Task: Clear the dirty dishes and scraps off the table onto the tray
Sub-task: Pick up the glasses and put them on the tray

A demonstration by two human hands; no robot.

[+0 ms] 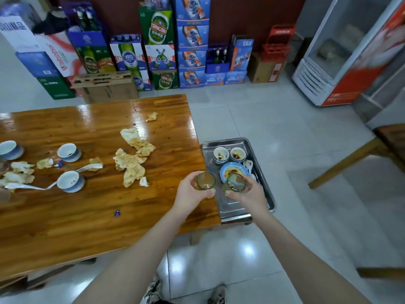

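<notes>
My left hand (190, 192) grips one drinking glass (205, 181), my right hand (247, 194) another glass (235, 183), over the steel tray (238, 210) beside the desk (92, 211).

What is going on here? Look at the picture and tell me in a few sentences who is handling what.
A person is clearing a wooden table after a meal. The left hand grips a small glass at the table's edge, and the right hand grips a second glass above the metal tray beside the table. The tray already carries two dirty bowls and a plate. Three bowls, spoons and crumpled napkins lie on the table, not yet cleared.
</notes>
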